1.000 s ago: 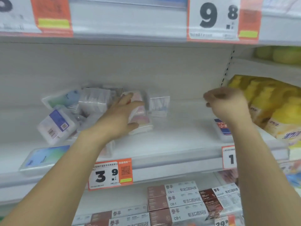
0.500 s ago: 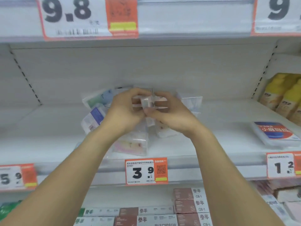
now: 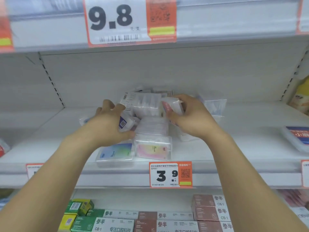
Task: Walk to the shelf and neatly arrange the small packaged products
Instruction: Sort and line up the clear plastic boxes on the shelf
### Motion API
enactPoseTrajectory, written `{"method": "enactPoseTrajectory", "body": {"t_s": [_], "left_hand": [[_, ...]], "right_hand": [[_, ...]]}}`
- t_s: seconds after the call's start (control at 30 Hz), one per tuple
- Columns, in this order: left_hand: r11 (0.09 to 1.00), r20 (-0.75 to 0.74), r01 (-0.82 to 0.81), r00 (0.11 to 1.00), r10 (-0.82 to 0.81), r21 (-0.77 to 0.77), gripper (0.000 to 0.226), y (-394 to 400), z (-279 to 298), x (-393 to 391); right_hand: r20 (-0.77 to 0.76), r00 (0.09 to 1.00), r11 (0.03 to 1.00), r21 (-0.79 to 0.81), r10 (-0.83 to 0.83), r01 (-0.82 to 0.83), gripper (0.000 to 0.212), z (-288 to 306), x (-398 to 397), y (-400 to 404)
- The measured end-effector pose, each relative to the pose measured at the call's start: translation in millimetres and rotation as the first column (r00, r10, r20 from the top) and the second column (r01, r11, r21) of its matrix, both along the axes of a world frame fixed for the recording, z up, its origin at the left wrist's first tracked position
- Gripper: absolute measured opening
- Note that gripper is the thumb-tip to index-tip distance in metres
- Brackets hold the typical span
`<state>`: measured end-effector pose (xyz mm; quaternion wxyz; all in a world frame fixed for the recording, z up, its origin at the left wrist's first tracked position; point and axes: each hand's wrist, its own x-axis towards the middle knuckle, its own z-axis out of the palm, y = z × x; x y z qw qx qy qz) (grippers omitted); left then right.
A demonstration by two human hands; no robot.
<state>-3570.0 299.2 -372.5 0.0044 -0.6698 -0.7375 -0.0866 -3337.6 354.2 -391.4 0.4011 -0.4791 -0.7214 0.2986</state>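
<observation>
Left fingers: the left hand spreads over the left side of the heap, fingers curled round a small pack with a blue code label, thumb low against the stack.
Right fingers: the right hand grasps a clear pack with a red edge, lifted at the heap's right top.
Step in hand: gathering the small packs from both sides, squaring a loose pile at mid-shelf, toward the back.
Next move: likely set the held pack flat on a stack, edges aligned, then draw the strays into rows behind the front lip.
Front row: a blue-green pack and a pink pack lie flat just behind the shelf front edge, touching each other.
Materials: thin, glossy, clear plastic cases, rectangular with rounded corners; slippery, apt to slide when stacked.
Poor view: the packs at the back blur together, so their count is unclear.
Beyond: a 3.9 price tag on the lip below; a flat blue-red pack well apart at the right end.
</observation>
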Motion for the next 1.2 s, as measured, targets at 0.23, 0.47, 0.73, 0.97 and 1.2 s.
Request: {"method": "enactPoseTrajectory", "body": {"t_s": [0.23, 0.47, 0.73, 0.97, 1.2], "left_hand": [[0.971, 0.21, -0.068, 0.977, 0.02, 0.227, 0.071, -1.7, 11.5, -7.6], [0.846, 0.554, 0.006, 0.753, -0.355, 0.534, 0.055, -6.1, 29.3, 52.5], [0.848, 0.578, 0.238, 0.642, -0.504, 0.474, 0.071, 16.5, -3.5, 162.0], [0.836, 0.627, 0.351, 0.554, -0.548, 0.421, 0.058, 33.4, -31.8, 252.7], [0.703, 0.67, 0.656, 0.393, -0.63, 0.276, 0.052, 37.3, -47.9, 304.0]], "right_hand": [[-0.262, 0.962, 0.992, 0.08, -0.076, 0.1, 0.023, 17.5, 2.0, -16.8], [-0.242, 0.97, 0.999, 0.024, -0.034, 0.041, 0.043, 26.9, 15.9, -36.1], [0.035, 0.999, 0.995, 0.101, -0.022, 0.018, 0.068, 38.5, 86.0, -50.9], [0.213, 0.952, 0.958, 0.231, -0.221, 0.171, 0.066, 21.9, 160.9, -48.9], [0.139, 0.832, 0.828, 0.275, -0.537, 0.489, 0.056, -9.3, 216.2, -37.7]]}}
